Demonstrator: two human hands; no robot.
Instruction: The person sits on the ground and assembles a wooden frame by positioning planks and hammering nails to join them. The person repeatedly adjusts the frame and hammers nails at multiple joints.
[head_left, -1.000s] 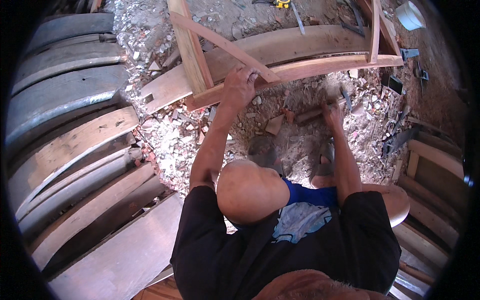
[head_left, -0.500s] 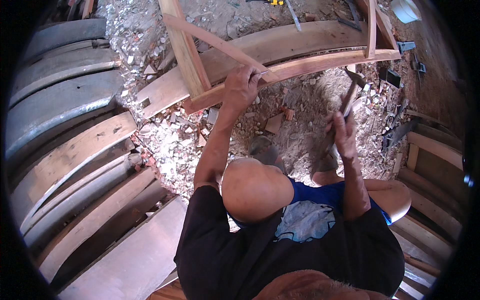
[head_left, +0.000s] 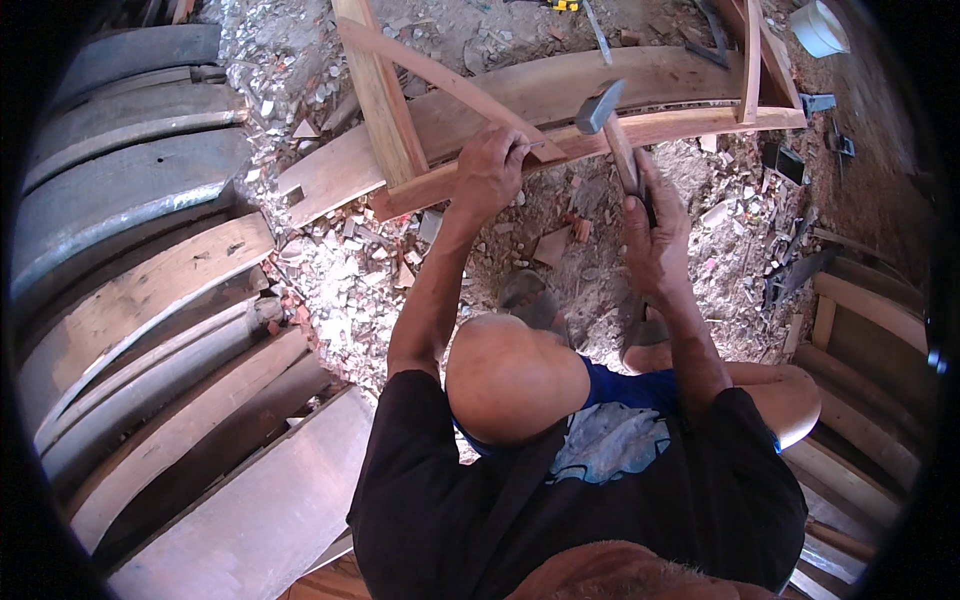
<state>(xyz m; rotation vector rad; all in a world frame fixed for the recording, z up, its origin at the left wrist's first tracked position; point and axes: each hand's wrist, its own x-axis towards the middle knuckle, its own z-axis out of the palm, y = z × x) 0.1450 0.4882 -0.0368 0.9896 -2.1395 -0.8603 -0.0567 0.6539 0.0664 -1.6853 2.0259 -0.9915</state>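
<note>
My left hand [head_left: 488, 172] is closed in a pinch on a thin nail [head_left: 533, 144], at the lower end of a slanting wooden strip [head_left: 440, 76]. That strip's end lies over the near edge of a curved wooden beam [head_left: 660, 127]. A thick upright plank [head_left: 378, 95] meets the beam's left end. In my right hand [head_left: 660, 235] is a hammer [head_left: 601, 106], gripped by its wooden handle. The hammer's metal head is raised to the right of the nail, apart from it, over the beam.
Curved wooden boards [head_left: 135, 175] are stacked along the left, and more boards [head_left: 865, 385] lie at the right. Wood chips [head_left: 350, 275] cover the ground. A white bucket [head_left: 820, 30] stands at the far right. A wide curved plank [head_left: 560, 85] lies behind the beam.
My right hand has brought the hammer leftward and up, from beyond the beam's right part toward the nail. My left hand stays almost in place at the strip's end.
</note>
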